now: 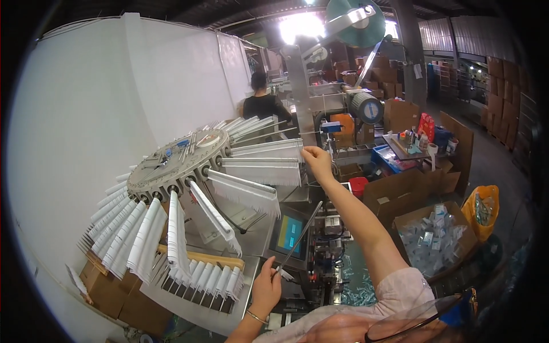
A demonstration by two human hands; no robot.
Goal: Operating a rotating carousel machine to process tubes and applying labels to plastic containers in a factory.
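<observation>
Fingers of my right hand (316, 160) are pinched together on the outer end of a white comb-like rack (264, 149) that sticks out from the round carousel wheel (178, 162); my arm is stretched well forward to reach it. Just below it sit two more white racks, spread like spokes, and others hang down round the wheel's near side. My left hand (266, 289) is low and close to me, its fingers closed around the lower end of a thin metal rod (299, 236), which slants up to the right across the small blue touchscreen (290, 233) on the machine panel. Beside my right arm, an open cardboard box (436, 235) holds clear packets. Farther back, a person in a dark top (261, 103) stands facing away.
</observation>
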